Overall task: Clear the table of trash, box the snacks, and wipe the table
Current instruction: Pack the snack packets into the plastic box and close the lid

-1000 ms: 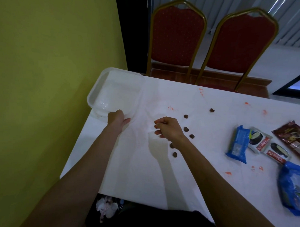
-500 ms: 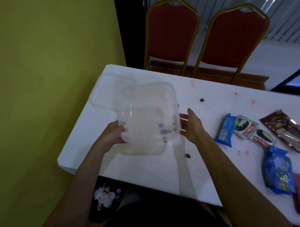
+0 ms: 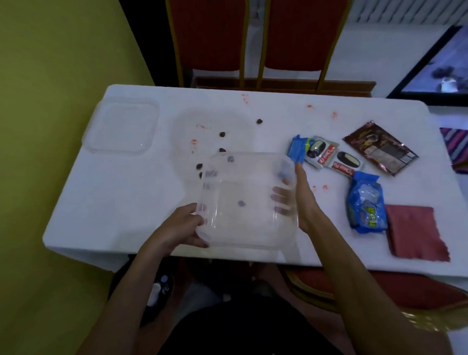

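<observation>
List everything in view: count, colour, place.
table: one, white, centre.
box: one, clear, held at the table's near side.
lid: one, clear, table's far left.
brown bits: at least four, dark, left of centre.
stains: several, orange-red, scattered on the table.
packets: five (two blue, two white-red, one brown), table's right.
cloth: one, red, near right corner.
chairs: two red beyond the table, one at its near side.
left hand: grips the box's near-left corner.
right hand: holds the box's right side.
</observation>
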A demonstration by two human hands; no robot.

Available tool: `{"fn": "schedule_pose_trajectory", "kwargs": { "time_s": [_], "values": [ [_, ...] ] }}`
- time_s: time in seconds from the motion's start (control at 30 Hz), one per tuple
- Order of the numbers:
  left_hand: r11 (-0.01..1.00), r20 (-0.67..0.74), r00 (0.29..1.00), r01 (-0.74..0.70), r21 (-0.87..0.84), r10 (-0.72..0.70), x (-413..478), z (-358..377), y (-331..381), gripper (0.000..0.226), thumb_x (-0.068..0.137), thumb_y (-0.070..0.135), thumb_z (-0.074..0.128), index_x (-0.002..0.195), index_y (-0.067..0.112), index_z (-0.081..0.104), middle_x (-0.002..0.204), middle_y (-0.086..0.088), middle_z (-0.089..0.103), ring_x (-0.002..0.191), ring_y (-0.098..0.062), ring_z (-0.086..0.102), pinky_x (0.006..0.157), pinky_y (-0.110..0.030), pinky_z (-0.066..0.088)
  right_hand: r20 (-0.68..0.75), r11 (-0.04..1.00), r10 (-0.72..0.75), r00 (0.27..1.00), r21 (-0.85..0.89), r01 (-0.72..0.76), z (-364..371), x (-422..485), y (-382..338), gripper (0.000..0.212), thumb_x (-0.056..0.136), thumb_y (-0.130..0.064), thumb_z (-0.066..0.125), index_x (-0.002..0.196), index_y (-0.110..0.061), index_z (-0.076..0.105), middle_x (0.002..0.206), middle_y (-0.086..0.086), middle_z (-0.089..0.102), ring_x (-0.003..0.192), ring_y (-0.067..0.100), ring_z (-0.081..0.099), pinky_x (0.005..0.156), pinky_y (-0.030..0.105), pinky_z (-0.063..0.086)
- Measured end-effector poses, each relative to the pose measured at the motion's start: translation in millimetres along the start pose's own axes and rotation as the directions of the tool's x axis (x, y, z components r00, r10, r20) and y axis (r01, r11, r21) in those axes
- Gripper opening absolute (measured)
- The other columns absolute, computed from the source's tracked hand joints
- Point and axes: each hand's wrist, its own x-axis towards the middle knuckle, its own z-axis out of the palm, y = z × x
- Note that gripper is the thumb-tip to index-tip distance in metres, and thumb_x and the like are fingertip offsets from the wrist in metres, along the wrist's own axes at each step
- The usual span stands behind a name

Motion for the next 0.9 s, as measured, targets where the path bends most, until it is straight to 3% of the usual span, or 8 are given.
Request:
{"fn": "schedule_pose_trajectory", "kwargs": {
  "time_s": [0.13, 0.33, 0.5, 0.73, 0.9],
  "values": [
    [1.000, 0.034, 0.999, 0.005, -0.001, -0.005, -6, 42, -8, 0.040, 0.094, 0.005, 0.054, 0.134, 0.011, 0.053, 0.129, -0.010, 0.054, 0.078, -0.033, 0.074, 0.072, -0.045, 0.062, 0.011, 0.999, 0.021, 1.000, -0.024, -0.021, -44, -8, 5, 0.081, 0.089, -0.080, 0.036, 0.139, -0.017, 0.048, 0.125, 0.015, 0.062, 0.113, 0.032, 0.064, 0.095, 0.049, 0.053],
    [0.999, 0.095, 0.995, 0.026, -0.047, -0.022, -8, 82, -14, 0.022, 0.093, 0.001, 0.054, 0.106, 0.016, 0.063, 0.121, -0.012, 0.060, 0.078, -0.033, 0.073, 0.072, -0.043, 0.062, -0.010, 0.996, 0.052, 0.999, -0.070, -0.052, -89, -8, 5, 0.085, 0.091, -0.077, 0.035, 0.143, -0.011, 0.046, 0.124, 0.016, 0.062, 0.111, 0.033, 0.064, 0.093, 0.049, 0.053],
    [0.997, 0.106, 0.993, 0.051, -0.051, -0.045, 2, 89, -20, 0.029, 0.092, -0.001, 0.051, 0.113, 0.015, 0.063, 0.124, -0.014, 0.063, 0.082, -0.033, 0.073, 0.072, -0.041, 0.062, -0.094, 0.988, 0.054, 0.994, -0.140, -0.067, -94, -6, 13, 0.081, 0.095, -0.073, 0.034, 0.140, -0.008, 0.050, 0.118, 0.016, 0.063, 0.107, 0.033, 0.064, 0.091, 0.047, 0.054],
    [0.992, 0.007, 0.999, 0.054, -0.111, -0.053, 3, 73, -29, 0.039, 0.091, -0.001, 0.052, 0.126, 0.015, 0.060, 0.125, -0.012, 0.061, 0.100, -0.038, 0.068, 0.071, -0.043, 0.061, -0.106, 0.983, -0.016, 0.994, -0.184, -0.003, -66, -2, 20, 0.080, 0.095, -0.072, 0.031, 0.140, -0.009, 0.051, 0.117, 0.013, 0.064, 0.102, 0.030, 0.065, 0.073, 0.037, 0.054],
    [0.990, -0.089, 0.994, 0.045, -0.133, -0.057, 1, 45, -29, 0.044, 0.090, 0.000, 0.053, 0.131, 0.017, 0.059, 0.127, -0.009, 0.060, 0.104, -0.036, 0.065, 0.068, -0.040, 0.061, -0.073, 0.967, -0.029, 0.997, -0.254, 0.009, -35, 4, 18, 0.073, 0.095, -0.073, 0.029, 0.127, -0.012, 0.055, 0.112, 0.010, 0.065, 0.098, 0.027, 0.067, 0.077, 0.038, 0.058]
  ]
}}
